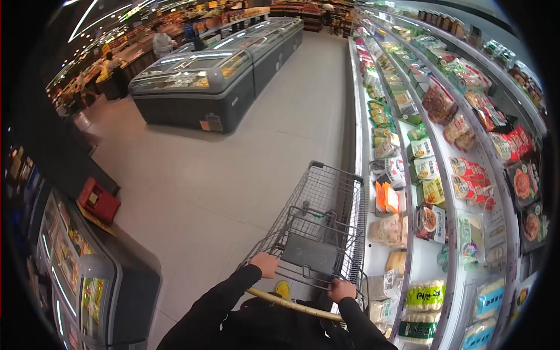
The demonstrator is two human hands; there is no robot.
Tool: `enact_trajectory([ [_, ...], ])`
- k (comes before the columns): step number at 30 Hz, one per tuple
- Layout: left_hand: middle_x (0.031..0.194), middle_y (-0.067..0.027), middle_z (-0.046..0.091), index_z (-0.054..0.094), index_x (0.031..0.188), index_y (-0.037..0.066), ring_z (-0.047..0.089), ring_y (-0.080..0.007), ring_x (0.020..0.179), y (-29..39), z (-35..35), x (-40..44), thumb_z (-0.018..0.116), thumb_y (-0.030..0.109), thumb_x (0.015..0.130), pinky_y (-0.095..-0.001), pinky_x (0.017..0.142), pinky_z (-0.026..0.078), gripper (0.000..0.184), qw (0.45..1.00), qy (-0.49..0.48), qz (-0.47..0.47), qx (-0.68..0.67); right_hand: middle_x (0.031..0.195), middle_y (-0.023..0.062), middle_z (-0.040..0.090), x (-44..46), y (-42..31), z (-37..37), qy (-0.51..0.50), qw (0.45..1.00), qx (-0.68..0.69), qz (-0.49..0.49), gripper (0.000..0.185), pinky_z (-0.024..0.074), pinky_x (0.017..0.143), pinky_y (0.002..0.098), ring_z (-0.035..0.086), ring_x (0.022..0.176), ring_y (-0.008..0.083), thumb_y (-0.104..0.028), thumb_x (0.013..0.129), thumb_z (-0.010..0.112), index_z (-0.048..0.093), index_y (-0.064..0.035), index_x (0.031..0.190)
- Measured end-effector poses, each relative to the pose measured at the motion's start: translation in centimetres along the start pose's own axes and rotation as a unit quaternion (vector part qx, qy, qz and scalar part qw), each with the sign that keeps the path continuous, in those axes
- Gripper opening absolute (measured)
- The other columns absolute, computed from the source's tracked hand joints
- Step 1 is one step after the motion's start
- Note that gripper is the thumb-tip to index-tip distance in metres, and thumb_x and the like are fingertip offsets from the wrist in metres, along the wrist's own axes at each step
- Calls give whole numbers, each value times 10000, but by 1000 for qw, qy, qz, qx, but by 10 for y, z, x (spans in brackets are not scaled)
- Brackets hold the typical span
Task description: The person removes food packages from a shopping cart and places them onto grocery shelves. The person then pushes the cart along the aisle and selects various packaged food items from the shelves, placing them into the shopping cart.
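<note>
Nearest the camera, at the bottom centre, are the person's black long sleeves, with a curved, yellowish band crossing in front of the body. At lower left is a dark grey chest freezer with a glass top; a red box-shaped object sits at its far end. In the upper left, a person in a white top is behind a long grey island freezer with clear lids. At lower centre is a grey metal-wire shopping cart. The left hand is closed on the left of its handle, the right hand curled around the right. A yellow shoe shows below. Along the right side, white refrigerated shelves hold packaged food, including a green-labelled clear pack at lower right.
</note>
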State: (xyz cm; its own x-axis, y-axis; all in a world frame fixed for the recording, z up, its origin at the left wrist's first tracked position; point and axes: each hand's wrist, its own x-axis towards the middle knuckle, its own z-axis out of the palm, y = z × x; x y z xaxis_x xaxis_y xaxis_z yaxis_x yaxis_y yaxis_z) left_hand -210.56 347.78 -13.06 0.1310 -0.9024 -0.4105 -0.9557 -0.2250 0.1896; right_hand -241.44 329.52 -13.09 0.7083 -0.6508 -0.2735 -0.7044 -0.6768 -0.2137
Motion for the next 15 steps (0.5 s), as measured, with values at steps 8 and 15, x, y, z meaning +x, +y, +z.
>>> enact_trajectory([
  [8, 820, -125, 743, 775, 855, 154, 719, -337, 822, -9, -10, 29, 676, 291, 720, -471, 758, 560, 215, 1000, -17, 13, 0, 840, 122, 732, 24, 11, 1, -10, 999, 49, -18, 201, 569, 709, 485, 717, 818, 347, -271, 788, 664, 713, -106, 892],
  [15, 807, -124, 742, 774, 838, 151, 719, -325, 811, -13, -17, 44, 709, 227, 698, -438, 728, 558, 172, 1000, 0, -24, 10, 785, 131, 724, 40, 11, -5, 8, 999, 53, -10, 200, 566, 704, 473, 718, 791, 346, -266, 764, 699, 721, -91, 857],
])
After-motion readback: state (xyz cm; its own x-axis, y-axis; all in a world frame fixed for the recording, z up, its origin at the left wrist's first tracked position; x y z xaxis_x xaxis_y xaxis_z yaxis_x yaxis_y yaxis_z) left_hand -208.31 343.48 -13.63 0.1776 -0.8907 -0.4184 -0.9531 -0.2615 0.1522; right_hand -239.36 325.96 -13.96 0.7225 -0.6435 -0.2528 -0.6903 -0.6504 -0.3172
